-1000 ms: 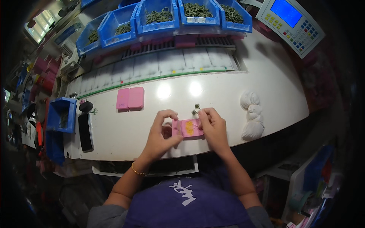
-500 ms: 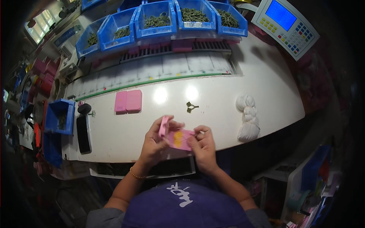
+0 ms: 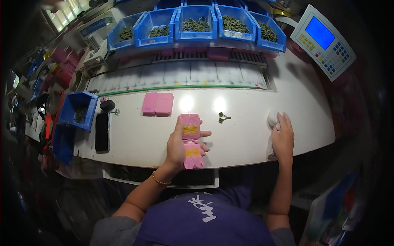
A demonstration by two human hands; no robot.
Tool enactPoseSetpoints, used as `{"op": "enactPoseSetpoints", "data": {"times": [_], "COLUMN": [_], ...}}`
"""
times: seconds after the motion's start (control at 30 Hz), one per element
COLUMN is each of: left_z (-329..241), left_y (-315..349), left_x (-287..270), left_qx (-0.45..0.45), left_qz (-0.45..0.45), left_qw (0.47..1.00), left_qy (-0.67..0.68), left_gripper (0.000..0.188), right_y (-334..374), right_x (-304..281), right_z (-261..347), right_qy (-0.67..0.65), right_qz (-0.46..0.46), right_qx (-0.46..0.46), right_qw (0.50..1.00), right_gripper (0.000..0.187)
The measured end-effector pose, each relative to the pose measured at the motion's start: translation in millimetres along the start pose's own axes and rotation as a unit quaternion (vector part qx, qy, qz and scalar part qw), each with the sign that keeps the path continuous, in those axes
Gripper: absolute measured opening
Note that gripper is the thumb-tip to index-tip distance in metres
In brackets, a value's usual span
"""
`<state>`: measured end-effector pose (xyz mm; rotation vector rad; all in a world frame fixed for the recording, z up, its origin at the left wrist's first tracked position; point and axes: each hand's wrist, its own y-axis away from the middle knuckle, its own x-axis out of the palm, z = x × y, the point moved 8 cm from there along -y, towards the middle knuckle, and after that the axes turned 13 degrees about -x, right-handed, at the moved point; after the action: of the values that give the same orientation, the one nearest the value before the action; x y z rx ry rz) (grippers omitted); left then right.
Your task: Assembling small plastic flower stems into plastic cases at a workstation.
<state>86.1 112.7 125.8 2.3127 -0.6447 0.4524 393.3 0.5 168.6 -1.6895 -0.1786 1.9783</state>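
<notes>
My left hand holds a pink two-part mould, its halves laid open one above the other across my fingers. Both inner faces carry a yellow patch and faint hollowed outlines. Over at the right of the table, my right hand is closed round a white tied cloth bag, most of which it hides. A small dark green forked piece lies between the hands, farther back. Two pink blocks sit side by side beyond my left hand.
Blue bins with green pieces line the back above a green-edged strip. A keypad unit with a blue screen stands back right. At left are a black phone, a round black object and a blue bin.
My right hand has left the mould and moved right onto the white cloth bag. The mould now lies spread open in my left hand. The whole view has shifted slightly.
</notes>
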Motion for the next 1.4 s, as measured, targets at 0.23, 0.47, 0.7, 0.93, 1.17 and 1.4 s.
{"op": "enactPoseSetpoints", "data": {"times": [0.23, 0.47, 0.7, 0.93, 1.17, 1.4], "left_z": [6, 3, -6, -22, 5, -10], "left_y": [-3, 15, 7, 9, 12, 37], "left_x": [10, 31, 7, -7, 17, 27], "left_qx": [0.08, -0.006, 0.064, 0.145, 0.017, 0.229], "left_qz": [-0.042, 0.082, -0.016, -0.06, 0.08, 0.033], "left_qw": [0.996, 0.995, 0.994, 0.978, 0.996, 0.921], "left_qy": [-0.021, -0.053, -0.083, -0.137, -0.047, -0.312], "left_gripper": [0.069, 0.062, 0.058, 0.053, 0.063, 0.034], "right_y": [20, 3, 31, 34, 7, 9], "right_x": [-32, -25, -28, -28, -25, 7], "right_z": [203, 184, 191, 159, 155, 170], "right_qy": [-0.268, -0.301, -0.406, -0.428, -0.237, -0.512], "right_qz": [-0.013, -0.086, -0.055, 0.087, -0.024, 0.055], "right_qx": [-0.448, -0.376, -0.339, -0.286, -0.192, -0.116], "right_qw": [0.853, 0.872, 0.847, 0.853, 0.952, 0.849], "right_gripper": [0.049, 0.05, 0.056, 0.048, 0.038, 0.022]}}
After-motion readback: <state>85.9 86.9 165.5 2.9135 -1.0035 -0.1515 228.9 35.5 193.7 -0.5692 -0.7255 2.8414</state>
